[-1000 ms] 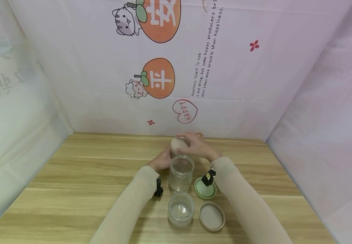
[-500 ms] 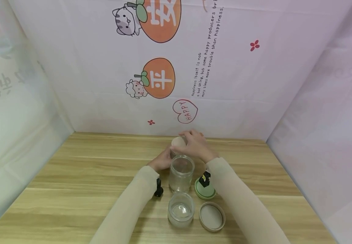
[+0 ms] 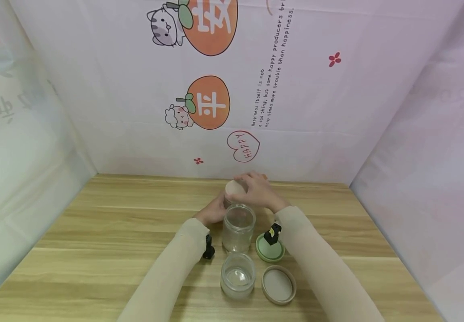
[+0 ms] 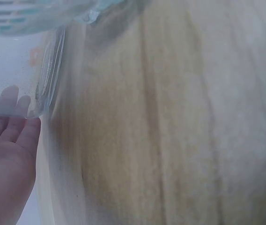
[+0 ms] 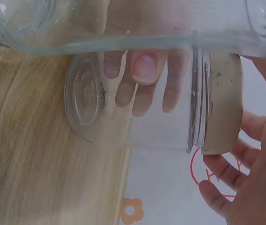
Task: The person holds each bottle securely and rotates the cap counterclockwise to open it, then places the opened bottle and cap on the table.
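Observation:
At the far side of the table, my left hand [image 3: 214, 211] holds a clear glass jar [image 5: 156, 133] round its body. Through the glass, the right wrist view shows that hand's thumb and fingers. My right hand [image 3: 258, 193] grips the beige lid [image 3: 235, 188] that sits on the jar's mouth, fingers and thumb round its rim. Just in front of this jar stands a taller open glass jar [image 3: 238, 232], which hides its lower part in the head view. In the left wrist view, the left palm [image 4: 6, 173] and fingers lie against the glass.
A short open glass jar [image 3: 238, 279] stands nearest the body. To its right lies a beige lid [image 3: 278, 286], inside up, and beyond it a green lid [image 3: 269, 256] partly under the right wrist camera. A printed cloth wall [image 3: 296, 156] rises behind the wooden table [image 3: 115, 232].
My right hand has shifted slightly left on the lid, its wrist turning, then back a little to the right. The left hand and the other jars and lids stay put.

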`<state>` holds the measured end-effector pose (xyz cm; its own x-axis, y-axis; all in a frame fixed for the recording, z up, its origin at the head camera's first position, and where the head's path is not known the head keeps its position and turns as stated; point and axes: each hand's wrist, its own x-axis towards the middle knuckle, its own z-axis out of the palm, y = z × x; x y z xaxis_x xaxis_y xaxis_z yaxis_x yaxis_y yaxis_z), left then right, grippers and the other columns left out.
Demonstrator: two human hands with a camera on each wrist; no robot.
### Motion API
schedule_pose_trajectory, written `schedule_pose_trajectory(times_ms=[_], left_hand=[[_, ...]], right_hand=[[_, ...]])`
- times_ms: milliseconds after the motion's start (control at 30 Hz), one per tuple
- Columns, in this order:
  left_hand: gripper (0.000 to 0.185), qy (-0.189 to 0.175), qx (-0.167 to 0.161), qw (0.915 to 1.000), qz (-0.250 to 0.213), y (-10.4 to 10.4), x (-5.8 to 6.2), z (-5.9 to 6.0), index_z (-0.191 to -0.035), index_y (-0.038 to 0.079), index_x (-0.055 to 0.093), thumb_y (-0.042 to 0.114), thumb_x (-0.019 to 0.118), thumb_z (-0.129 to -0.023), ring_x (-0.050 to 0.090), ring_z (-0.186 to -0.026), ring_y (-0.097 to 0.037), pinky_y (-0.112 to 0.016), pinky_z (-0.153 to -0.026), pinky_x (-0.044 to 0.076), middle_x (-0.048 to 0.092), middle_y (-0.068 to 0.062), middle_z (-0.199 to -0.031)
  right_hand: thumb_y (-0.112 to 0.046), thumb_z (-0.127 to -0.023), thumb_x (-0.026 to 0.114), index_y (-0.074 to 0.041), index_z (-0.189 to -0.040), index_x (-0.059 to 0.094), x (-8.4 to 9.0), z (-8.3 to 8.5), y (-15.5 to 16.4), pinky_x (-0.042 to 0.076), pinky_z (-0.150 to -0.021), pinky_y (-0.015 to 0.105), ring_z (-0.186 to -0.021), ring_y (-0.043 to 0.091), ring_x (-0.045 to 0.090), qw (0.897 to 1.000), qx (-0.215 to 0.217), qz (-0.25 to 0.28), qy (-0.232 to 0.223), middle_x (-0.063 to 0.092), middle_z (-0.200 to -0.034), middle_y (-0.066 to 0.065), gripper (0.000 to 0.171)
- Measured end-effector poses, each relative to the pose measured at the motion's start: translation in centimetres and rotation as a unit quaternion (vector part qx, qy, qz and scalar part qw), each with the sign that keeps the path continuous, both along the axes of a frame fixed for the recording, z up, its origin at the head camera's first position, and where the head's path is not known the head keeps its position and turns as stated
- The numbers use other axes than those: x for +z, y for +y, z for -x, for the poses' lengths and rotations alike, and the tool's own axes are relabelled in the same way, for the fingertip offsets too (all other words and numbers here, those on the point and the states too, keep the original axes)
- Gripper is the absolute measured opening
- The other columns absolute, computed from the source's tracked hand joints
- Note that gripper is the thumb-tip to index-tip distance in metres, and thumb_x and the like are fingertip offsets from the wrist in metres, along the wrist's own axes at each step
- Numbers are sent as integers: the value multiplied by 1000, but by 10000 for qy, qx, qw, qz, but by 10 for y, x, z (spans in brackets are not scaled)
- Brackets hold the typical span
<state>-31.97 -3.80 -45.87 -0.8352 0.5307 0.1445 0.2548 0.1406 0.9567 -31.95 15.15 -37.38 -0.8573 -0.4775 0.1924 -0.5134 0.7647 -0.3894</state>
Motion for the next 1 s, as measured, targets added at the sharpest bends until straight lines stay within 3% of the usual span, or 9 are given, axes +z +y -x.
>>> schedule_pose_trajectory(times_ms=[300,500,633,833,1000], left_hand=[[95,40,158,9997,195,2,1,-1,-158,16,18,17,80,-87,25,-147,-26,-51,-119,19,29,-8,-160],[91,127,-92,9999,-54,2,4,-1,-156,14,21,15,80,-87,30,-144,-26,-50,-118,22,35,-9,-156],[87,215,-319,9989,-280,3,6,0,-154,19,27,11,81,-86,34,-142,-21,-49,-118,23,42,-2,-151],[88,290,-386,9983,-330,2,6,1,-154,20,27,13,81,-85,33,-141,-21,-50,-118,22,42,-1,-150],[94,82,-291,9990,-325,2,5,0,-157,20,22,13,82,-85,32,-143,-23,-49,-117,26,36,-3,-155]], right_hand=[[-39,-86,73,-14,-146,52,6,-2,8,39,-103,57,-130,32,42,9960,680,296,-492,47,-145,15,68],[-29,-84,73,-17,-148,49,7,-1,11,44,-100,54,-130,30,42,9904,892,539,-911,42,-148,15,69],[-24,-84,73,-15,-150,46,5,2,14,44,-100,53,-131,29,41,9857,1010,692,-1157,39,-151,14,72],[-30,-85,75,-14,-150,46,2,2,15,38,-106,55,-136,29,37,9835,944,902,-1256,38,-153,12,73],[-47,-80,82,-13,-146,51,0,1,9,39,-105,53,-130,28,41,9936,589,697,-663,45,-147,11,80]])
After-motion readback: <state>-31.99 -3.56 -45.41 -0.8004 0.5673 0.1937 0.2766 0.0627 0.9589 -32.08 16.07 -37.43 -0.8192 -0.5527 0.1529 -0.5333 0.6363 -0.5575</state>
